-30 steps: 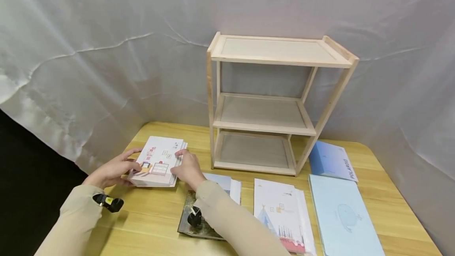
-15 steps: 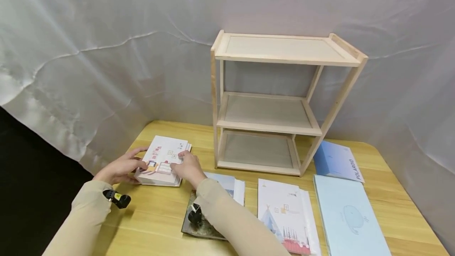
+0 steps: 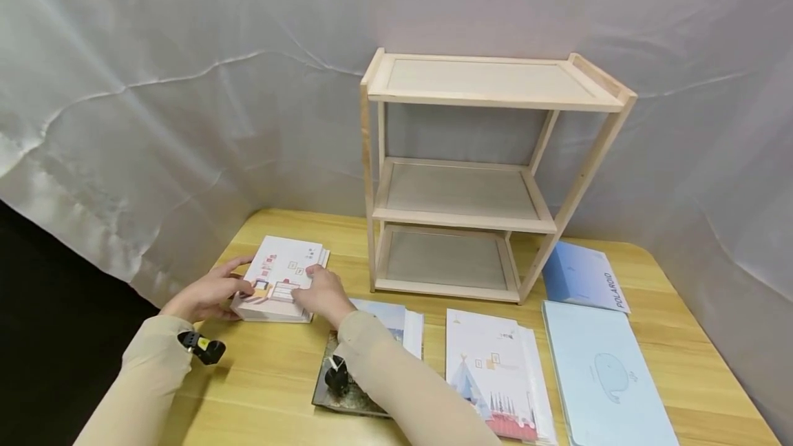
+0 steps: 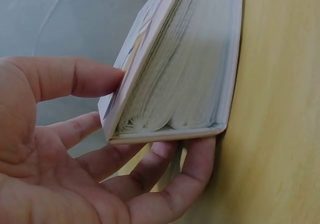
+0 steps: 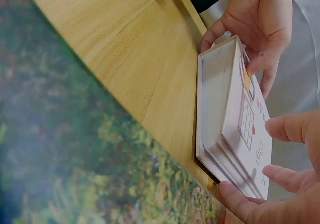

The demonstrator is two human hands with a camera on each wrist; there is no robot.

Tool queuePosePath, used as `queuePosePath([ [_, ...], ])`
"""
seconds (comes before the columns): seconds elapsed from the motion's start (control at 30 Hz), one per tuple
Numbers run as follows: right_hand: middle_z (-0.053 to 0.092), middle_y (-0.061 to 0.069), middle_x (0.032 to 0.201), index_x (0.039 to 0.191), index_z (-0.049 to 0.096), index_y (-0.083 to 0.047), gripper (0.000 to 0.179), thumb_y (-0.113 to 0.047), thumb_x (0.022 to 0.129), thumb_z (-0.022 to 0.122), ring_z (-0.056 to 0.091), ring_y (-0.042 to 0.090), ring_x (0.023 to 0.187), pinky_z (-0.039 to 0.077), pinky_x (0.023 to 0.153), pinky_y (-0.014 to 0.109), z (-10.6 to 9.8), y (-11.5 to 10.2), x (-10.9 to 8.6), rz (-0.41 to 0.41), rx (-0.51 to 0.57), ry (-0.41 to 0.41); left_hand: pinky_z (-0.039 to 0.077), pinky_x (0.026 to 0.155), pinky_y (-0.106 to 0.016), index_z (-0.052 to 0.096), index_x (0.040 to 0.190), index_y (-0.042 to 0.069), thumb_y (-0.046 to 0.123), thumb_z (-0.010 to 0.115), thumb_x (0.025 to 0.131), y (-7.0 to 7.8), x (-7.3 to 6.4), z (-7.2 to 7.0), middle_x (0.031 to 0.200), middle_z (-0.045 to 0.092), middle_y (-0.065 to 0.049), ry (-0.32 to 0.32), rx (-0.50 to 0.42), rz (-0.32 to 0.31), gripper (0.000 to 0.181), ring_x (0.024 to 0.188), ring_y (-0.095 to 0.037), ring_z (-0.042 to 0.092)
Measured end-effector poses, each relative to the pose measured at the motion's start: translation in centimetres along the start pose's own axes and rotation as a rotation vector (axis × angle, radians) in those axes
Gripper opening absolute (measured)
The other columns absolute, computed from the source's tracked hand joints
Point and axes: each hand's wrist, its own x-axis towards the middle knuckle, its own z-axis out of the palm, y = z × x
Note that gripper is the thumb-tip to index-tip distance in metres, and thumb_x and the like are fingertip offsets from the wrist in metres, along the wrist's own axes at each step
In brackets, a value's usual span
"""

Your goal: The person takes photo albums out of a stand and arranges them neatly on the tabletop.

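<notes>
A thick white photo album [image 3: 285, 270] with a printed room drawing lies at the table's left back. My left hand [image 3: 210, 291] grips its left end; in the left wrist view the thumb [image 4: 95, 79] presses the cover and the other fingers curl around the spine. On the opposite end, my right hand [image 3: 323, 294] holds the album, with fingertips on the cover and another finger at the lower edge, as the right wrist view shows. Loose-looking page edges [image 4: 170, 94] face the left wrist camera.
A wooden three-tier shelf [image 3: 464, 217] stands at the back. Under my right forearm lies a dark picture-covered book [image 3: 328, 391]. Farther right are a white album with a tent drawing [image 3: 489, 363], a light blue album [image 3: 610, 377] and a blue POLAROID box [image 3: 585, 274].
The album and my left hand have shifted slightly right. My right hand's fingers have moved a little farther in over the cover. The head view has swayed slightly.
</notes>
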Motion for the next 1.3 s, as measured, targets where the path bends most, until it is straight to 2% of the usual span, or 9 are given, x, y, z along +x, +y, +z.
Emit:
queuePosePath([
  [0.23, 0.067, 0.013, 0.147, 0.151, 0.058, -0.011, 0.061, -0.025, 0.095, 0.079, 0.061, 0.031, 0.14, 0.05, 0.12, 0.044, -0.2, 0.1, -0.4, -0.033, 0.002, -0.058, 0.063, 0.085, -0.05, 0.002, 0.173, 0.012, 0.006, 0.056, 0.101, -0.1, 0.3, -0.3, 0.157, 0.026, -0.039, 0.01, 0.003, -0.012, 0.09, 0.12, -0.039, 0.056],
  [0.4, 0.062, 0.01, 0.153, 0.152, 0.058, -0.015, 0.059, -0.028, 0.097, 0.078, 0.057, 0.031, 0.144, 0.049, 0.121, 0.046, -0.7, 0.1, -0.9, -0.058, 0.005, -0.113, 0.063, 0.081, -0.044, 0.004, 0.172, 0.006, 0.005, 0.054, 0.102, -0.5, 0.3, -0.3, 0.154, 0.031, -0.042, 0.026, 0.038, 0.02, 0.086, 0.108, -0.031, 0.063],
  [0.5, 0.062, 0.009, 0.154, 0.153, 0.057, -0.017, 0.059, -0.03, 0.098, 0.077, 0.058, 0.03, 0.143, 0.05, 0.119, 0.047, -1.2, 0.3, -1.4, -0.088, 0.005, -0.153, 0.062, 0.077, -0.04, 0.007, 0.17, -0.003, 0.007, 0.055, 0.103, -0.6, 0.2, -0.1, 0.148, 0.038, -0.043, 0.05, 0.124, 0.053, 0.083, 0.102, -0.028, 0.066],
  [0.7, 0.057, 0.013, 0.158, 0.154, 0.056, -0.021, 0.055, -0.033, 0.103, 0.073, 0.062, 0.031, 0.138, 0.056, 0.111, 0.042, -2.6, 0.7, -2.6, -0.208, -0.025, -0.258, 0.055, 0.079, -0.032, 0.019, 0.163, -0.014, 0.015, 0.064, 0.102, -0.3, -0.8, 0.4, 0.139, 0.054, -0.043, 0.151, 0.38, 0.142, 0.081, 0.108, -0.035, 0.065],
  [0.8, 0.054, 0.015, 0.16, 0.154, 0.055, -0.023, 0.053, -0.034, 0.105, 0.071, 0.062, 0.033, 0.139, 0.056, 0.11, 0.041, -3.8, 1.0, -3.3, -0.257, -0.043, -0.301, 0.055, 0.086, -0.039, 0.022, 0.162, -0.016, 0.016, 0.066, 0.102, -0.2, -1.3, 0.8, 0.134, 0.058, -0.042, 0.193, 0.464, 0.209, 0.081, 0.111, -0.041, 0.066],
  [0.87, 0.054, 0.015, 0.16, 0.154, 0.055, -0.024, 0.052, -0.035, 0.105, 0.07, 0.061, 0.033, 0.14, 0.056, 0.112, 0.041, -4.7, 1.3, -3.8, -0.285, -0.064, -0.321, 0.057, 0.093, -0.051, 0.022, 0.162, -0.015, 0.016, 0.067, 0.102, -0.1, -1.6, 1.1, 0.136, 0.057, -0.044, 0.215, 0.503, 0.242, 0.082, 0.117, -0.049, 0.065],
  [1.0, 0.055, 0.008, 0.16, 0.155, 0.054, -0.021, 0.053, -0.035, 0.106, 0.068, 0.058, 0.031, 0.143, 0.052, 0.117, 0.039, -6.6, 2.4, -5.0, -0.349, -0.1, -0.376, 0.048, 0.106, -0.073, 0.029, 0.159, -0.015, 0.015, 0.069, 0.101, 0.0, -2.4, 1.9, 0.146, 0.047, -0.049, 0.276, 0.607, 0.329, 0.077, 0.132, -0.064, 0.051],
  [1.13, 0.054, 0.001, 0.16, 0.156, 0.053, -0.019, 0.051, -0.035, 0.109, 0.065, 0.057, 0.029, 0.145, 0.05, 0.12, 0.038, -8.7, 3.8, -6.4, -0.389, -0.109, -0.415, 0.043, 0.108, -0.079, 0.038, 0.155, -0.015, 0.013, 0.07, 0.1, -0.1, -3.2, 3.0, 0.144, 0.048, -0.05, 0.337, 0.684, 0.397, 0.069, 0.133, -0.067, 0.047],
  [1.3, 0.051, 0.001, 0.163, 0.158, 0.05, -0.02, 0.052, -0.035, 0.11, 0.063, 0.053, 0.032, 0.148, 0.048, 0.122, 0.046, -11.6, 5.7, -8.4, -0.39, -0.062, -0.432, 0.043, 0.108, -0.08, 0.039, 0.158, -0.01, 0.015, 0.069, 0.101, 0.1, -4.7, 4.5, 0.145, 0.047, -0.049, 0.348, 0.686, 0.4, 0.069, 0.133, -0.067, 0.047],
])
